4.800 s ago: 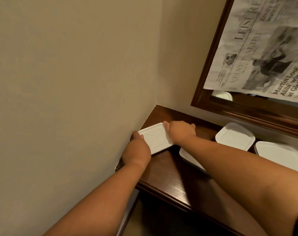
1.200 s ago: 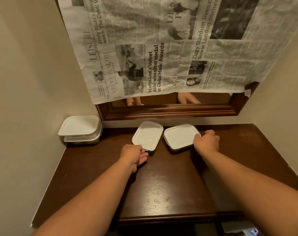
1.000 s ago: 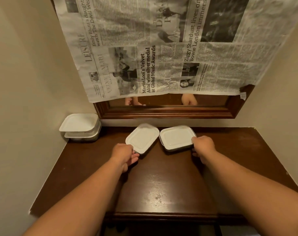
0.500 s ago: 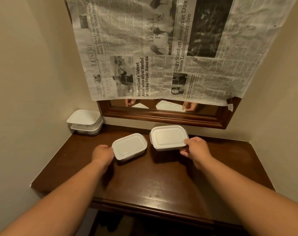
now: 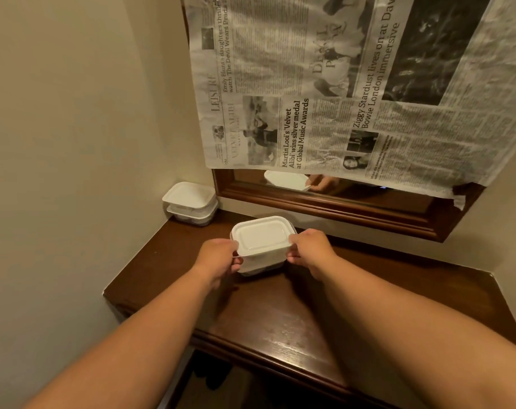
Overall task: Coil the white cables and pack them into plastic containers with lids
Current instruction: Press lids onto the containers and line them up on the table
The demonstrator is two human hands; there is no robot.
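A white lidded plastic container [image 5: 262, 236] sits on top of a second lidded container [image 5: 261, 268] in the middle of the dark wooden table [image 5: 295, 314]. My left hand [image 5: 219, 258] grips the left side of this stack, fingers curled round the edge. On the right side my right hand [image 5: 309, 250] holds the upper container at its corner. Two more lidded containers [image 5: 190, 203] stand stacked in the back left corner against the wall. No cable shows; the lids hide the contents.
A wood-framed mirror [image 5: 339, 202] hangs behind the table, mostly covered by a sheet of newspaper [image 5: 339, 93]. Beige walls close in on the left and the right. The table's front edge [image 5: 265, 358] runs near my forearms.
The two containers were side by side half a second ago. My right hand has carried its container left onto the one at my left hand, so they form a stack.
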